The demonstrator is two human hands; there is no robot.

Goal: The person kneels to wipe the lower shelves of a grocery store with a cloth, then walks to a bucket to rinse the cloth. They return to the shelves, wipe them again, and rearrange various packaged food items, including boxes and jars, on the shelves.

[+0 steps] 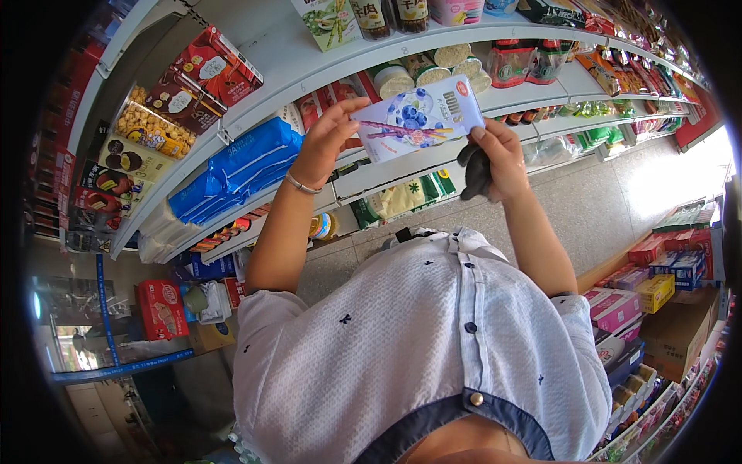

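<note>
A pale purple box of coated biscuit sticks (pixel 418 119), printed with blueberries, is held up in front of the shelves, its printed face towards me. My right hand (pixel 505 159) pinches its right end with the thumb in front. A crumpled dark cloth-like item (pixel 476 171) is tucked under the fingers of that same hand. At the box's left edge is my left hand (pixel 324 142), thumb and fingers bent around the edge; part of these fingers is hidden behind the box.
Curved white shelves (pixel 348 61) run across the front. On them are red and brown snack boxes (pixel 217 66), a popcorn tub (pixel 153 124), blue plastic packs (pixel 237 171) and round tubs (pixel 394 80). A glass counter (pixel 75 290) stands at left. Stacked cartons (pixel 675 333) are at right.
</note>
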